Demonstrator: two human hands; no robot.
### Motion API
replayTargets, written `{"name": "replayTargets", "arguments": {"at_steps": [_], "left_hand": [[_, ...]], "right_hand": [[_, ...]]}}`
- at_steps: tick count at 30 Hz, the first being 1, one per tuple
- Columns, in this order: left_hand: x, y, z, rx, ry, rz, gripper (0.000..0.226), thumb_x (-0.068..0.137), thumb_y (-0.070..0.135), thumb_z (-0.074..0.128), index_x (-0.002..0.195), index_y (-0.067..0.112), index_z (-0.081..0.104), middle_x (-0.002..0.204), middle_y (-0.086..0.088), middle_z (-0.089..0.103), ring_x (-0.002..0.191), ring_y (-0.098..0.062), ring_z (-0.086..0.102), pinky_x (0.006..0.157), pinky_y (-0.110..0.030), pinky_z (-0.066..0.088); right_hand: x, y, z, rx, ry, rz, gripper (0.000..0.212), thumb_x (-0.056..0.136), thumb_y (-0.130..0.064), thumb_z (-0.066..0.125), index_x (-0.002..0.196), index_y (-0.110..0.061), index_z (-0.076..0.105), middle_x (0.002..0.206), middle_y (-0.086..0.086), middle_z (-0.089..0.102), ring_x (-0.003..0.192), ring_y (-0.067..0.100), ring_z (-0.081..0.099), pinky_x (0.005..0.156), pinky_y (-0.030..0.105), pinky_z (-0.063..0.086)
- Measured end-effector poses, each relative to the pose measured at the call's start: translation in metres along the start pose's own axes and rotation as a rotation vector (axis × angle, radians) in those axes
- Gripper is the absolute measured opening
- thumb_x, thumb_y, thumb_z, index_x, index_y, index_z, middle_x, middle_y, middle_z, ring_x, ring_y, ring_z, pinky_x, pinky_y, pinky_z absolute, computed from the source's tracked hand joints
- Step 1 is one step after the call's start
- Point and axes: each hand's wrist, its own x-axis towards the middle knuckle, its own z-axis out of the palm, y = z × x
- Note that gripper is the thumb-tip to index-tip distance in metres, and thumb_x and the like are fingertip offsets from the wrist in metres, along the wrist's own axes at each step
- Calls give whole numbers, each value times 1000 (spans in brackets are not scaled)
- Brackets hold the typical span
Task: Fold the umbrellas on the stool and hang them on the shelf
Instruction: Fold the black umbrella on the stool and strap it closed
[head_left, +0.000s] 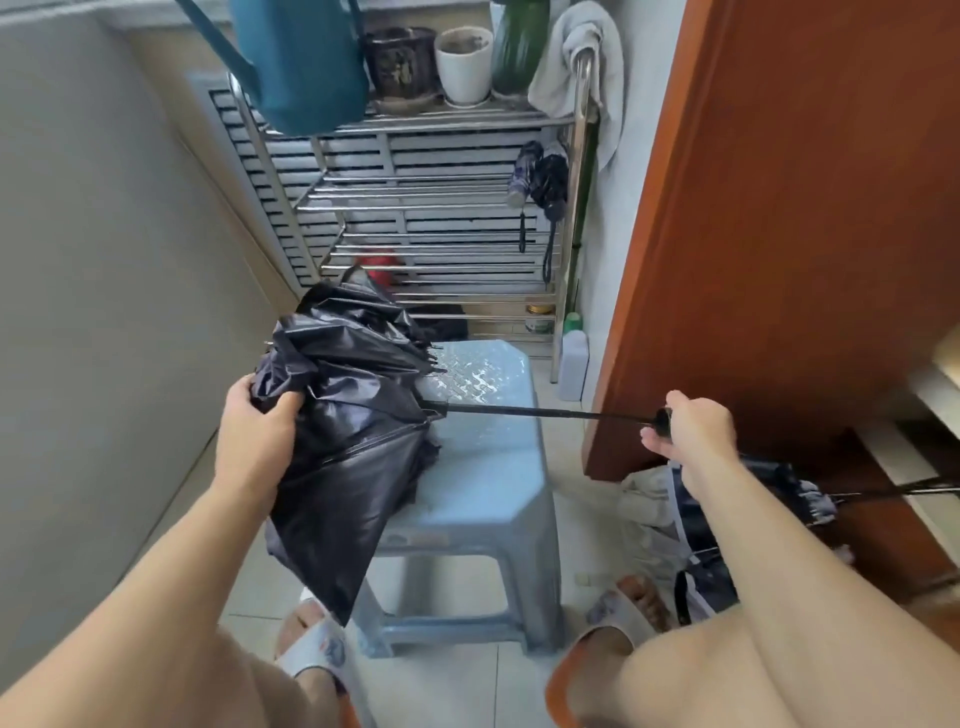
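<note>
Bunching the limp black canopy, the left hand holds the umbrella over the stool's left edge. Its stiff shaft crosses to the right hand, wrapped around the mostly hidden handle. Slippery fabric likely needs gathering near the ribs.

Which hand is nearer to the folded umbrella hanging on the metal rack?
Right. The right hand grips the black umbrella's handle, below the hanging umbrella on the rack's right side; the left hand holds the canopy far over on the left.
</note>
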Motion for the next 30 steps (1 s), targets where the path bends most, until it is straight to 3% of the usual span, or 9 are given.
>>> {"name": "replayTargets", "arguments": {"at_steps": [5, 9, 13, 18, 20, 22, 24, 27, 30], "left_hand": [[22, -8, -21, 5, 73, -14, 52, 73, 43, 62, 120, 19, 62, 110, -3, 72, 104, -28, 69, 91, -46, 53], [-33, 11, 24, 122, -234, 71, 27, 87, 35, 70, 111, 26, 62, 103, 8, 70, 97, -14, 66, 89, -35, 49], [-24, 15, 57, 172, -187, 115, 26, 98, 27, 64, 122, 18, 61, 113, 4, 68, 107, -19, 63, 92, -34, 46], [-10, 7, 32, 248, -293, 2, 49, 97, 22, 64, 144, 18, 51, 135, -5, 63, 115, -21, 64, 102, -44, 53], [-22, 19, 27, 279, -123, 180, 58, 92, 11, 59, 149, 15, 46, 144, -9, 50, 131, -23, 50, 114, -34, 39], [-44, 42, 18, 186, 30, 541, 59, 86, 16, 57, 145, 14, 51, 141, -3, 46, 137, -17, 41, 118, -25, 28], [-66, 71, 15, 133, -157, 751, 63, 88, 38, 59, 147, 21, 49, 145, 5, 44, 141, -7, 37, 119, -24, 28], [-72, 96, 24, 223, -488, 728, 99, 79, 68, 67, 161, 31, 26, 162, 16, 30, 152, -1, 21, 124, -32, 23], [-65, 102, 30, 166, -435, 717, 110, 72, 63, 80, 162, 34, 22, 157, 17, 40, 149, -6, 33, 122, -42, 31]], "right_hand": [[-48, -8, 2, -146, -28, -295, 25, 98, -36, 61, 86, -15, 58, 71, 5, 56, 54, 20, 54, 55, 34, 45], [-111, 27, 60, -221, -339, -552, 21, 99, -34, 64, 87, -16, 67, 79, -5, 65, 73, 14, 59, 66, 24, 45], [-109, 16, 74, -63, -409, -359, 38, 109, -39, 41, 101, -12, 67, 83, 5, 62, 58, 19, 50, 61, 33, 41], [-109, -16, 59, 56, -655, -395, 24, 102, -29, 61, 106, -5, 64, 75, 0, 64, 55, 18, 54, 63, 39, 51], [-124, -26, 58, 10, -673, -497, 16, 97, -22, 69, 111, -14, 66, 72, 0, 66, 62, 22, 64, 72, 35, 57], [-141, -47, 59, -41, -662, -605, 19, 95, -22, 72, 112, -19, 66, 78, 6, 69, 68, 23, 73, 76, 34, 61], [-159, -74, 66, -67, -653, -722, 20, 92, -25, 75, 109, -18, 67, 82, 3, 71, 68, 24, 75, 78, 42, 63], [-187, -116, 85, -148, -707, -829, 24, 89, -38, 77, 102, -19, 69, 77, 4, 74, 63, 24, 74, 76, 50, 63], [-212, -147, 102, -295, -781, -889, 25, 89, -43, 76, 98, -21, 69, 70, 9, 74, 58, 24, 73, 76, 50, 62]]}}
